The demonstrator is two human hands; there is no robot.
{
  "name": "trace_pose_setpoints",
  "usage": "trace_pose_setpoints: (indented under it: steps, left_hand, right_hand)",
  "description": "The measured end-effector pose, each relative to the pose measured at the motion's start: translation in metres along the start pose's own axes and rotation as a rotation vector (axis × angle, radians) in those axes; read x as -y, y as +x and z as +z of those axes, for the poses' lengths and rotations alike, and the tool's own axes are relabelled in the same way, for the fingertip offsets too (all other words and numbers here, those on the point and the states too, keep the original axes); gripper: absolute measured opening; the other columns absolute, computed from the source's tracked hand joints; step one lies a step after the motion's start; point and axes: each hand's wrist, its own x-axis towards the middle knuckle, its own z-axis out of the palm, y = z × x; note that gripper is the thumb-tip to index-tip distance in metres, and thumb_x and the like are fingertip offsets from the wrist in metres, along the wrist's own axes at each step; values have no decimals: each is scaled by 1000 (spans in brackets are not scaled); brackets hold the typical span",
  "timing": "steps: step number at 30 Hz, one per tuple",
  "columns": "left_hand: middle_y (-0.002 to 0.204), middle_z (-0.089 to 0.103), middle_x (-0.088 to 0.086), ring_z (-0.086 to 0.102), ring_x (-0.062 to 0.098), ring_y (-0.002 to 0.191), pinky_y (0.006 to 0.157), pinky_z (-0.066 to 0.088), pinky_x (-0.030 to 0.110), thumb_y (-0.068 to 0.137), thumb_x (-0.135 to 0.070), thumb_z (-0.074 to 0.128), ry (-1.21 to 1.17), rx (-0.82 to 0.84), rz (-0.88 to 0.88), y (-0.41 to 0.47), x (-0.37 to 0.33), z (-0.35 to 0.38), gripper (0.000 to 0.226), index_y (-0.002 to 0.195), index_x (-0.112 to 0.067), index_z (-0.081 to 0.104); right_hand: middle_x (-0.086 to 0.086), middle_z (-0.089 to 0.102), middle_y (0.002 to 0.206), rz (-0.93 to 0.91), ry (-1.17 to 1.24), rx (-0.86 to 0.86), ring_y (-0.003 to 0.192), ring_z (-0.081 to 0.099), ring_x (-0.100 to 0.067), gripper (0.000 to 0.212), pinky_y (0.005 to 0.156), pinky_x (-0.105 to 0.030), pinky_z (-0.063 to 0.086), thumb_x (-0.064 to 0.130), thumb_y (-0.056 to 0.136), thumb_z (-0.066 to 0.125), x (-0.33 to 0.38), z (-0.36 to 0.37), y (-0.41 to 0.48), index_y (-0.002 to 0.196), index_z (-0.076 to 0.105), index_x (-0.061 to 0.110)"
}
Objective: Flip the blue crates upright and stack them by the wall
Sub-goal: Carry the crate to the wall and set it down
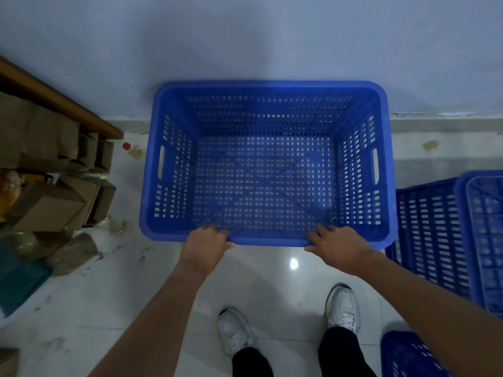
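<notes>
A large blue perforated crate [266, 89] stands upright with its open top toward me, its far rim against the pale wall [245, 36]. My left hand [205, 247] grips the near rim left of centre, fingers curled over the edge. My right hand [337, 247] holds the same rim right of centre. The crate is empty inside. A second blue crate [435, 227] lies upside down at the right, its ribbed base showing. Part of a third blue crate [405, 355] shows at the bottom right, behind my right arm.
Cardboard boxes [49, 202] and brown paper are piled on the left under a wooden shelf [62, 104]. A red bottle cap [126, 146] lies by the crate's left corner. My white shoes [341, 308] stand on glossy white floor tiles [109, 308].
</notes>
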Motion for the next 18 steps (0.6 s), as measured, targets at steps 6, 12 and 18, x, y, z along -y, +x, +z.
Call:
trace_pose_setpoints:
  steps: [6,12,18]
  left_hand:
    - [120,62,7,61,25,106,84,49,35,97,-56,41,-64,19,-35,4,-4,2,49,123,-18,59]
    - [135,54,7,48,25,125,109,37,37,99,-42,47,-254,41,-135,-9,-24,2,43,136,-19,48]
    - [150,42,10,38,27,137,111,35,38,102,-37,40,-432,149,-98,-60,-51,-51,51,149,-18,34]
  right_hand:
    - [-6,49,129,51,42,-6,108,56,-27,41,70,-37,53,39,101,46,-8,11,1,139,35,29]
    - [0,55,129,331,338,-18,114,55,-21,43,84,-35,52,51,100,33,6,11,-3,135,45,28]
    - [-6,33,151,422,525,73,131,41,-23,51,101,-38,44,28,98,40,28,-25,-60,148,30,21]
